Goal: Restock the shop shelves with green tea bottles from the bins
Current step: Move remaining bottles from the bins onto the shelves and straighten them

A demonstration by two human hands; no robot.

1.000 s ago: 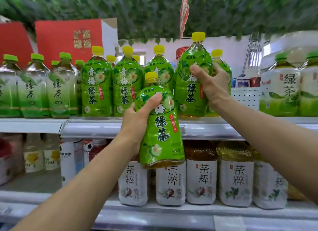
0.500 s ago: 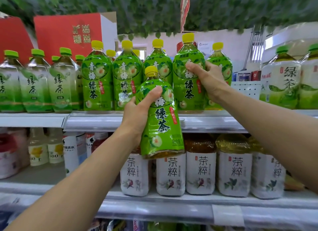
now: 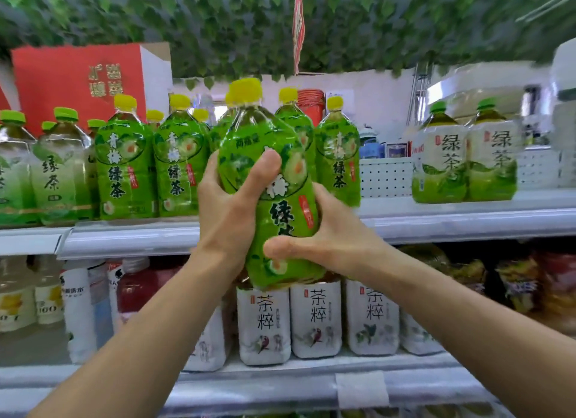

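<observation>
A green tea bottle (image 3: 265,155) with a bright green label and a yellow cap is held upright in front of the upper shelf (image 3: 436,221). My left hand (image 3: 230,212) wraps its left side, thumb across the label. My right hand (image 3: 330,246) grips its lower right side near the base. Behind it, a row of matching yellow-capped green bottles (image 3: 127,168) stands on the upper shelf. The bottle hides part of that row.
Pale green-capped tea bottles stand at the far left (image 3: 59,174) and right (image 3: 464,159) of the upper shelf. White-labelled tea bottles (image 3: 314,318) fill the lower shelf. A red box (image 3: 78,81) sits behind the bottles. Leaf garlands hang overhead.
My right hand left the bottle standing on the shelf and came down onto the held bottle's lower part. The held bottle rose toward the upper shelf.
</observation>
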